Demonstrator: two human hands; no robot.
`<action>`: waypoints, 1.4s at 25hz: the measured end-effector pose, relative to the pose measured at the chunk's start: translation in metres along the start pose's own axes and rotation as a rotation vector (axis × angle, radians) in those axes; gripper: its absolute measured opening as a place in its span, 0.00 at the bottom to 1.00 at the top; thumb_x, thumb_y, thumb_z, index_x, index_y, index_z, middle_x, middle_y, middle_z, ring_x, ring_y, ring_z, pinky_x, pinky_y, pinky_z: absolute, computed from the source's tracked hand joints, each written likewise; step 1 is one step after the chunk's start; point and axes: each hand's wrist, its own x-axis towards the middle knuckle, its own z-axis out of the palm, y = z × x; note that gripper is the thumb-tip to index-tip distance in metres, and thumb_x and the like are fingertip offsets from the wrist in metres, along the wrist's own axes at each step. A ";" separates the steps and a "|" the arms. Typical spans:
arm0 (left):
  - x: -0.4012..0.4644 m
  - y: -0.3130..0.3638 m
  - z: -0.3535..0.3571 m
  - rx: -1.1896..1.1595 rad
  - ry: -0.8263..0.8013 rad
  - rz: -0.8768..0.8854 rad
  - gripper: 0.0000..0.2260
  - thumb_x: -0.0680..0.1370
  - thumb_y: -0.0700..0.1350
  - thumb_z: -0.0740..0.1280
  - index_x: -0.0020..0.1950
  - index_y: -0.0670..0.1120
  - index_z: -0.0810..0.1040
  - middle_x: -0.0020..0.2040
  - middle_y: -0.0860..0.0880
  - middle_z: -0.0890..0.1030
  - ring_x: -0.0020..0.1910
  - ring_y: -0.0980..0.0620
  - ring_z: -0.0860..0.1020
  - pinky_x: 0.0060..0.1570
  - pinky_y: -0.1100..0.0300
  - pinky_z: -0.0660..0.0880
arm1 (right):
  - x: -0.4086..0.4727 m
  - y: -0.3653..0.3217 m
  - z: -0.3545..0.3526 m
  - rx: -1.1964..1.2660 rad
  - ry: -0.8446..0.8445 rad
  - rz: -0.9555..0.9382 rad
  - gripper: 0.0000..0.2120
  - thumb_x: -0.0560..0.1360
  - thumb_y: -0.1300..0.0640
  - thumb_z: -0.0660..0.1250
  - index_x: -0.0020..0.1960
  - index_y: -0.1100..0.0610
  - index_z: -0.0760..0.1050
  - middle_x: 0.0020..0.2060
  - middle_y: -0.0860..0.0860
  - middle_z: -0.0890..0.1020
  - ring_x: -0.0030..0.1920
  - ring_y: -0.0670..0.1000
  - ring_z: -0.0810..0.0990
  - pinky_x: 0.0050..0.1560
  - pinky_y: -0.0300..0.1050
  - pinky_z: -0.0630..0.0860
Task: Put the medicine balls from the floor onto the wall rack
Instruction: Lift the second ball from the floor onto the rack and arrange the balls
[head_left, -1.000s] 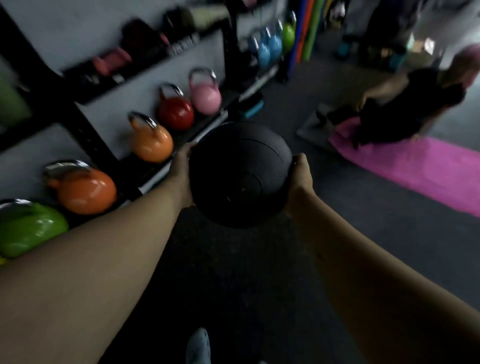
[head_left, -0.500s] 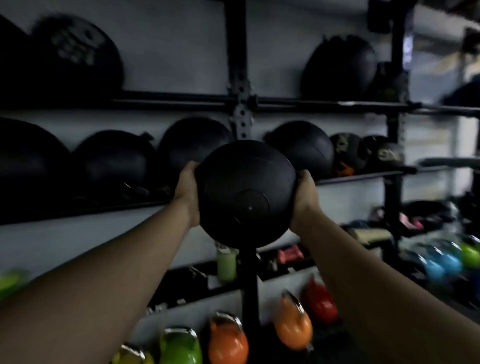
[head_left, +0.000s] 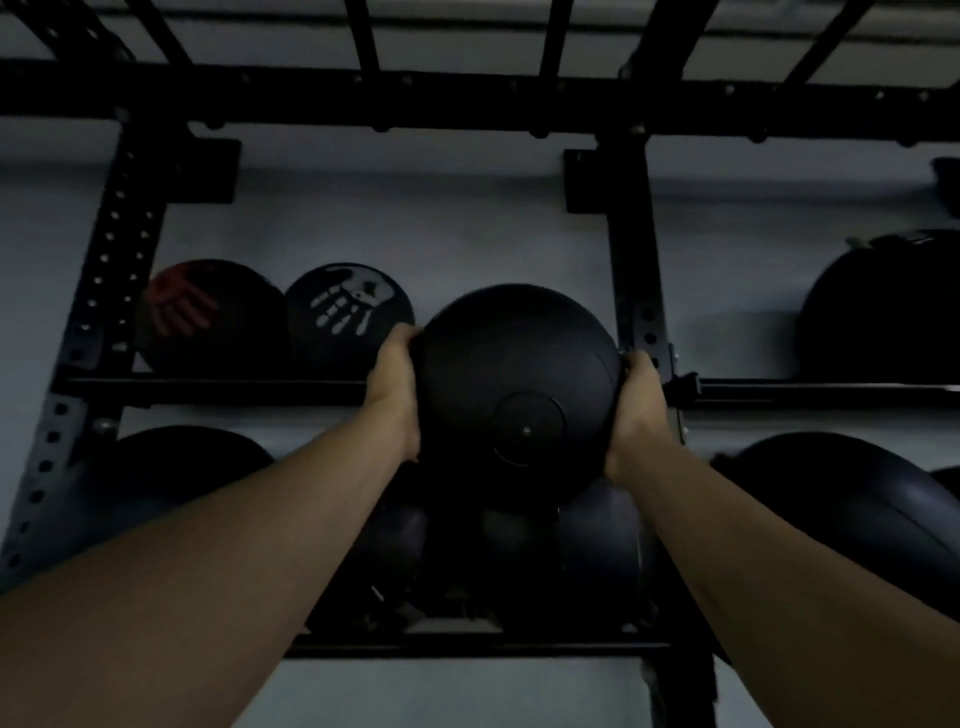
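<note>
We hold the black medicine ball (head_left: 519, 395) up between our left hand (head_left: 392, 392) at its 9 o'clock and right hand (head_left: 636, 410) at its 3 o'clock, each grip pressed against its side. It is level with the upper rack shelf (head_left: 208, 387), beside 2 handprint balls (head_left: 348, 312).

Two bare hands, left (head_left: 393, 385) and right (head_left: 635, 410), are sharing the dim scene with one plain black rubber medicine ball (head_left: 517, 391), two handprint-marked black balls, red-printed (head_left: 208, 317) and white-printed (head_left: 349, 312), and one black steel wall rack (head_left: 631, 244).
</note>
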 end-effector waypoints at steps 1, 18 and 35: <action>0.023 0.006 0.004 0.003 0.008 0.021 0.24 0.73 0.56 0.67 0.62 0.43 0.85 0.61 0.39 0.85 0.63 0.36 0.82 0.65 0.39 0.77 | 0.021 -0.001 0.011 0.019 -0.028 -0.006 0.21 0.77 0.43 0.59 0.56 0.56 0.83 0.56 0.57 0.87 0.56 0.62 0.83 0.64 0.63 0.79; 0.257 0.021 0.049 0.136 0.100 0.889 0.11 0.77 0.44 0.68 0.37 0.46 0.87 0.43 0.46 0.89 0.47 0.47 0.87 0.57 0.48 0.82 | 0.261 0.003 0.134 -0.220 -0.092 -1.038 0.15 0.76 0.59 0.60 0.41 0.57 0.86 0.39 0.51 0.86 0.46 0.52 0.85 0.47 0.44 0.78; 0.287 0.001 0.055 1.099 -0.006 1.060 0.20 0.82 0.61 0.59 0.70 0.56 0.77 0.70 0.53 0.77 0.68 0.51 0.74 0.67 0.53 0.71 | 0.296 0.034 0.132 -0.749 -0.299 -0.882 0.25 0.86 0.40 0.50 0.76 0.48 0.71 0.71 0.58 0.75 0.72 0.62 0.73 0.75 0.59 0.68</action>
